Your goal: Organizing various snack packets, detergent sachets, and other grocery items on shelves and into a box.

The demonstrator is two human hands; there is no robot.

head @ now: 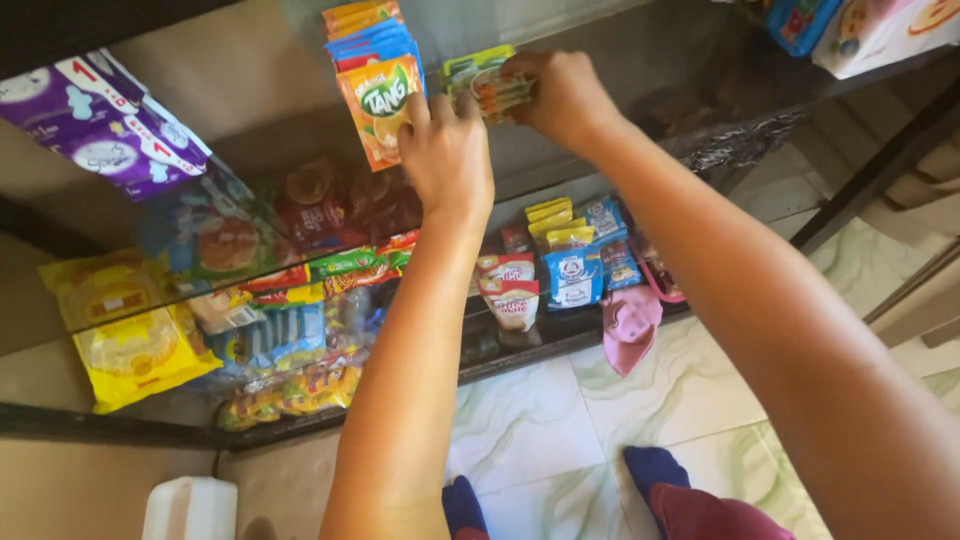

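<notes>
**Both hands up on the glass shelf**

The dark-framed glass shelf (640,60) carries the action, stocked lower shelves showing through it, yellow bags (135,350) down left. On top, an orange drink-mix sachet (377,105) fronts an upright row, faces outward so they read at a glance. The left hand (447,155) rests fingers against that sachet, partly open, steadying it. The right hand (560,95) curls closed around a small bundle of green sachets (478,78), just beside the row.

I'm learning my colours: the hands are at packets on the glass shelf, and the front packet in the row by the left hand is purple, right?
Not quite. The head view shows the front packet by the left hand is orange, not purple. The right hand is at packets on the glass shelf too.
</notes>
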